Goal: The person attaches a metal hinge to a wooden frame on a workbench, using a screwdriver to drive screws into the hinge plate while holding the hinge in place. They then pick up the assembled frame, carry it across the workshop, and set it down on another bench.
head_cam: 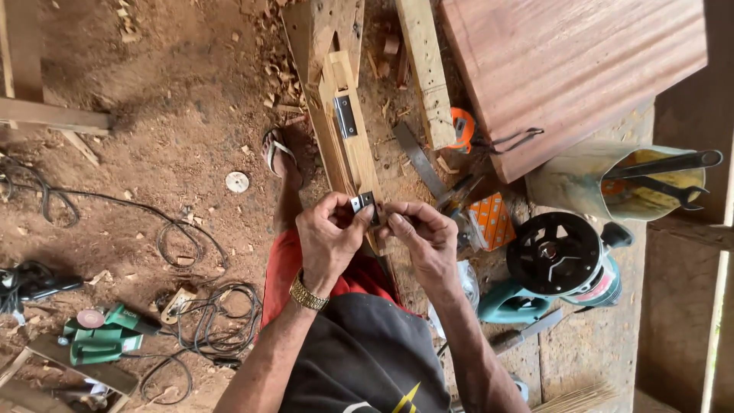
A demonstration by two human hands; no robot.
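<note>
My left hand (327,239) and my right hand (424,237) meet over the near end of a narrow wooden piece (345,149). Between their fingertips they pinch a small metal hinge (362,203), which sits at that end of the wood. A second metal hinge (345,115) is fixed flat on the wood farther up. A gold watch band circles my left wrist. My foot in a sandal (277,153) rests on the dirt floor beside the wood.
A router with a black round base (562,260) lies right of my hands, next to an orange box (489,220). A reddish board (569,69) and a bucket of tools (619,183) are at upper right. A green grinder (99,336) and cables lie on the floor left.
</note>
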